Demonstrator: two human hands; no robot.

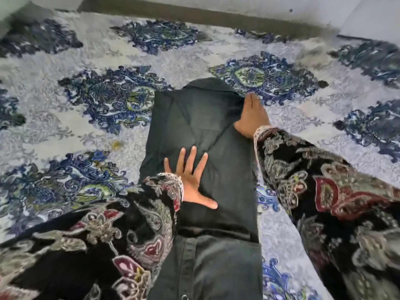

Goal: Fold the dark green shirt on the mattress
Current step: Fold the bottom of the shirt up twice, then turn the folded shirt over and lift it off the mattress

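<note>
Two hands flat on the dark green shirt point(194, 118): left hand point(192, 176) spread mid-panel, right hand point(252, 115) pressing its right edge. Might bunch if dragged across the mattress point(65, 131).

I see bare mattress point(65, 131) flanking the dark green shirt point(194, 118) left and right; a wall point(238, 5) borders its far edge.

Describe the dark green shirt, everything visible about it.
The dark green shirt lies flat on the patterned mattress cover as a long narrow strip, sides already folded inward, running away from the person. It looks like soft woven cotton, creased diagonally. A buttoned placket shows near the bottom. The left hand presses it, fingers spread; the right hand rests along its right edge.
</note>
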